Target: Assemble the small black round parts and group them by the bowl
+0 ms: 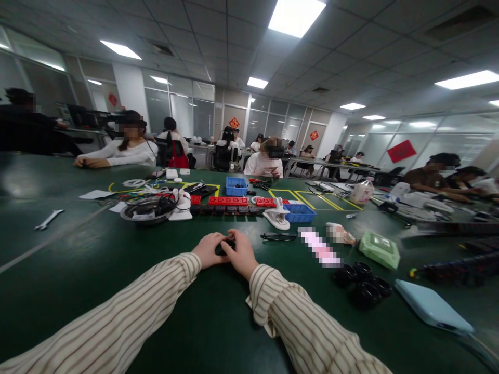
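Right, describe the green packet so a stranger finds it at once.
On the dark green table, look right of the right hand. Just beyond the round black pieces lies the packet, pale green and squarish, unlike the light blue case nearer the camera.

We record a room under a grid of grey square ceiling tiles, fitted with bright white rectangular light panels and dark slatted air vents. Along the far side we observe framed glass partitions, beige panels and smooth white columns; the glass carries reflections of the lights. We count several red diamond-shaped decorations on the walls. Long pale grey tables and black-backed chairs stand farther back. Nearest us lies a broad dark green tabletop, glossy, with pale glare at left.
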`<action>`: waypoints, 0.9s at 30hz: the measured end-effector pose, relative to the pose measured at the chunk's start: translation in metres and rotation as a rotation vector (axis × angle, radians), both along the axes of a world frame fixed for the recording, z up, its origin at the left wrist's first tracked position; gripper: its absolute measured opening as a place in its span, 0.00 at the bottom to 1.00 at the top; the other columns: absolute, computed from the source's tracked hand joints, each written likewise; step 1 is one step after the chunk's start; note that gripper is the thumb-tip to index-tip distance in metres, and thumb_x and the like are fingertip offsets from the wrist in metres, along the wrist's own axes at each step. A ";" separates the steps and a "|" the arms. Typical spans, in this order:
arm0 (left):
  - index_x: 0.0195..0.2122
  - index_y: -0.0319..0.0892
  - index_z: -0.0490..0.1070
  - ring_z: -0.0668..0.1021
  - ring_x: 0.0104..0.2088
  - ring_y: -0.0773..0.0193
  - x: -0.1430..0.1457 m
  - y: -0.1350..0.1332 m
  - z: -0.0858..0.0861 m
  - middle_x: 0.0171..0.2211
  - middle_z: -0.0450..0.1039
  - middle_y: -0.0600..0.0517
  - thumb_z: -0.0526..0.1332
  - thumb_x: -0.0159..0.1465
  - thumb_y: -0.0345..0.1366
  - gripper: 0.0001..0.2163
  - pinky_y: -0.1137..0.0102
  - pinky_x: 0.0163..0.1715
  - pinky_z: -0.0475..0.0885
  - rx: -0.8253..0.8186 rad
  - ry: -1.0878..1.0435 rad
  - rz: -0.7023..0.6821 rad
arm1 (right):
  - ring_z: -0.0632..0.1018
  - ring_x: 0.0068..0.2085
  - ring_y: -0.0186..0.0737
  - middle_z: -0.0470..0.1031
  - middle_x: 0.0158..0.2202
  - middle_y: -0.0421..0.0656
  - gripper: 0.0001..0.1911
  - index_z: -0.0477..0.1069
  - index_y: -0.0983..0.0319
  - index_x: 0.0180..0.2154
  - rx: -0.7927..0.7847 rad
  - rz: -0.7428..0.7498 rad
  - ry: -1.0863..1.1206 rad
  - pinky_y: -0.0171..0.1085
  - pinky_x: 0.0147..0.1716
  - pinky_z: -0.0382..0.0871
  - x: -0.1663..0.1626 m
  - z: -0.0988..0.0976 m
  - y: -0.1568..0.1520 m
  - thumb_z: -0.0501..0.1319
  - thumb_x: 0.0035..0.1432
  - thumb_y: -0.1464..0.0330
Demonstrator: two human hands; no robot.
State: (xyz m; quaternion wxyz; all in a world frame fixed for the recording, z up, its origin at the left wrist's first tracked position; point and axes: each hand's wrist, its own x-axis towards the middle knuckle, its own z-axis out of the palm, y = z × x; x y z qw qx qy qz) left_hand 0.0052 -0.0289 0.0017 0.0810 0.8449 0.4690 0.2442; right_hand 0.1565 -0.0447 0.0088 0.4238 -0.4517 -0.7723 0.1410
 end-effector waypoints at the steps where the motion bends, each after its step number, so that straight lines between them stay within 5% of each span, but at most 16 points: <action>1: 0.44 0.39 0.66 0.70 0.44 0.54 0.000 -0.002 0.001 0.42 0.67 0.46 0.63 0.48 0.47 0.24 0.61 0.46 0.64 0.011 -0.003 0.017 | 0.68 0.41 0.40 0.67 0.38 0.45 0.18 0.62 0.64 0.44 -0.007 -0.028 -0.004 0.41 0.42 0.61 0.000 -0.001 0.001 0.57 0.52 0.63; 8: 0.35 0.40 0.68 0.71 0.39 0.56 -0.001 -0.003 0.000 0.36 0.68 0.49 0.62 0.48 0.44 0.16 0.62 0.44 0.64 0.090 0.025 0.080 | 0.68 0.37 0.38 0.66 0.33 0.41 0.14 0.63 0.62 0.34 0.016 -0.125 -0.076 0.38 0.38 0.61 -0.002 -0.004 0.002 0.60 0.48 0.60; 15: 0.30 0.41 0.70 0.71 0.38 0.57 -0.004 0.001 -0.001 0.34 0.70 0.50 0.62 0.48 0.41 0.11 0.63 0.42 0.65 0.044 0.022 0.038 | 0.67 0.37 0.38 0.66 0.32 0.40 0.08 0.65 0.61 0.31 0.012 -0.062 -0.081 0.37 0.39 0.61 -0.002 -0.002 0.002 0.61 0.48 0.65; 19: 0.33 0.41 0.71 0.71 0.39 0.59 -0.005 0.003 -0.001 0.36 0.70 0.50 0.61 0.50 0.40 0.12 0.66 0.42 0.65 -0.001 -0.041 -0.029 | 0.69 0.38 0.38 0.69 0.33 0.41 0.06 0.68 0.61 0.32 0.018 0.012 -0.049 0.38 0.41 0.61 -0.001 0.001 0.001 0.59 0.48 0.71; 27: 0.40 0.41 0.69 0.70 0.43 0.56 -0.002 0.001 -0.001 0.41 0.69 0.47 0.60 0.51 0.42 0.17 0.62 0.46 0.63 0.019 0.014 -0.036 | 0.70 0.44 0.38 0.71 0.42 0.42 0.19 0.66 0.60 0.45 -0.021 0.096 -0.014 0.40 0.47 0.61 0.000 -0.001 0.000 0.55 0.49 0.74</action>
